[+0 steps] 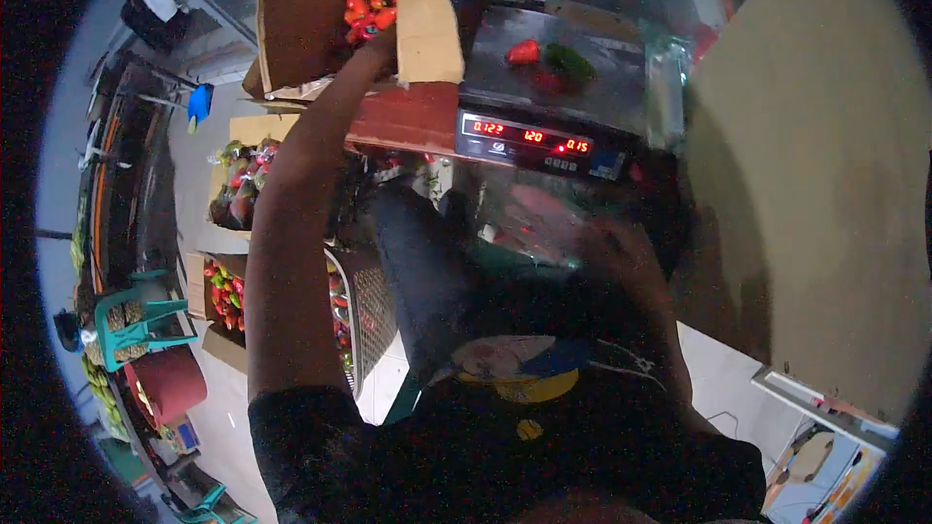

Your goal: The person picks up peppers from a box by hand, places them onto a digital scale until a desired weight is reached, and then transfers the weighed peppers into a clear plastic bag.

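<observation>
My left hand point(381, 49) reaches into an open cardboard box point(428, 29) of small red and orange peppers point(370, 11). The fingers are hidden by the box flap and the peppers. Low in front of me, my right hand point(613, 234) is dark and blurred at the edge of a clear plastic bag point(535, 222) over my lap. Its fingers do not show clearly. A digital scale point(553, 109) with lit red digits stands just beyond. On its metal plate lie a red pepper point(523, 52) and a dark green pepper point(570, 63).
A red surface point(411, 116) runs between box and scale. At left on the floor are a carton of bagged produce point(244, 185), a carton of peppers point(227, 295) and a plastic basket point(368, 313). A green chair point(142, 320) stands farther left. A large tan panel point(815, 196) rises at right.
</observation>
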Demonstrator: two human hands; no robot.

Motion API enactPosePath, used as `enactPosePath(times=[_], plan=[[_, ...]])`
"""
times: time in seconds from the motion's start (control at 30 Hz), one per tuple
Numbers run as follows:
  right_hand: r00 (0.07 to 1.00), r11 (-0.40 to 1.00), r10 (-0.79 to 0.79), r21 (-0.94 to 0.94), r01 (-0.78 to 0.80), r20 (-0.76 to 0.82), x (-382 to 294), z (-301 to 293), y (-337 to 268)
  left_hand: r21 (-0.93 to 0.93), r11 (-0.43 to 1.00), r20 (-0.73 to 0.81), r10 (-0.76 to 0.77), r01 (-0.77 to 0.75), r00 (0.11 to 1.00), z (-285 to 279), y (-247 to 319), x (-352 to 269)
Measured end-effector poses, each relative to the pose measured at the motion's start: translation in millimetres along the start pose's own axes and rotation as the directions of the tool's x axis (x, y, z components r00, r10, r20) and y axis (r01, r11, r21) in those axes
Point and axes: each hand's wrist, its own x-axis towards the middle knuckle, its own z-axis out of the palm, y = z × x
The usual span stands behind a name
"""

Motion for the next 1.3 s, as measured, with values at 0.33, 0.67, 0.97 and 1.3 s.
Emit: enactPosePath(times=[0.33, 0.67, 0.97, 1.3], plan=[[0.990, 0.971, 0.118, 0.197, -0.132, 0.084, -2, 0, 15, -0.478, 0.813, -0.640, -0.065, -0.331, 0.765, -110, 41, -159], [0.999, 0.971, -0.033, 0.234, 0.038, -0.027, -3, 11, 7, -0.277, 0.694, -0.598, 0.417, -0.665, 0.685, -24, 298, -104], [0.995, 0.994, 0.089, 0.070, -0.085, -0.055, -13, -3, 33, 0.070, 0.716, -0.483, 0.634, -0.695, 0.604, 80, 228, 66], [0.970, 0.938, 0.238, 0.249, -0.240, 0.037, -5, -8, 27, -0.068, 0.690, -0.590, 0.555, -0.721, 0.586, 88, 223, 60]])
